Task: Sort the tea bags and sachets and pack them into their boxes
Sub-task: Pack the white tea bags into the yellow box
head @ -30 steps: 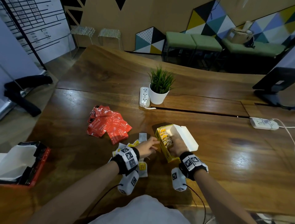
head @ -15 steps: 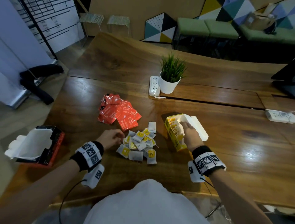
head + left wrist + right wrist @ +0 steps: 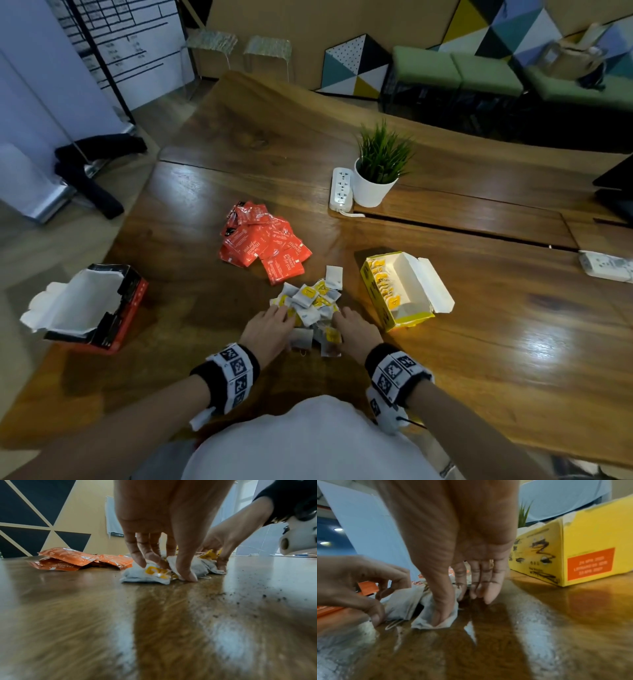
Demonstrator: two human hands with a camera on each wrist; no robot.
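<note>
A heap of white tea bags [image 3: 310, 299] with yellow tags lies on the wooden table in front of me. My left hand [image 3: 274, 318] is at its left edge; in the left wrist view its curled fingers and thumb [image 3: 164, 570] close on tea bags [image 3: 145, 576]. At the heap's right edge, my right hand [image 3: 346, 318] pinches one tea bag [image 3: 435, 622] between thumb and forefinger, the other fingers [image 3: 488, 588] touching the table. The open yellow box [image 3: 397, 291], partly filled with tea bags, stands to the right. Red sachets [image 3: 263, 240] lie behind the heap.
An open red and black box [image 3: 92, 308] with a white lining sits at the table's left edge. A potted plant [image 3: 376, 171] and a white power strip [image 3: 340, 188] stand further back. Another power strip [image 3: 606, 265] lies at the right. Tea dust [image 3: 257, 597] speckles the wood.
My right hand has left the yellow box and come down to the heap's right side. My left hand has moved right, from beside the heap onto its left edge.
</note>
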